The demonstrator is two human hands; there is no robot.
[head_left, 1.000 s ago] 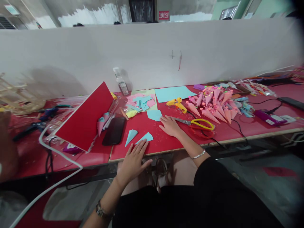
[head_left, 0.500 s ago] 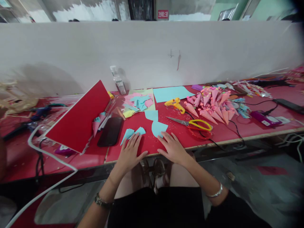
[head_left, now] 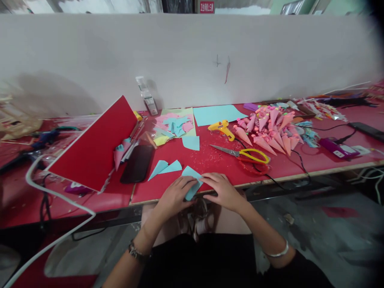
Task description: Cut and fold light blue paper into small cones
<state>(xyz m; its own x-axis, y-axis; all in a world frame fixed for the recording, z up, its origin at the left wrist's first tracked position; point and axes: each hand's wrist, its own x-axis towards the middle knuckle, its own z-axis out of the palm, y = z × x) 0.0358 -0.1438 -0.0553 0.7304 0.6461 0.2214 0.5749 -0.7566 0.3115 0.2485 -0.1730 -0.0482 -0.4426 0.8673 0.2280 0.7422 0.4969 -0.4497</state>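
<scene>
Both forearms are reaching forward and angling inward, bringing the left hand (head_left: 175, 193) and right hand (head_left: 221, 190) close together. Fingers are curling, seemingly pinching. Each wrist is wearing a band.

- A long counter (head_left: 315, 162) with a red top and a pale front edge runs across the view.
- Behind it a plain white partition wall (head_left: 180, 52) stands, faintly scuffed.
- Above the partition a small red sign (head_left: 207, 7) shows.
- Below the counter lies a grey floor (head_left: 315, 224).
- The light is soft and even.
</scene>
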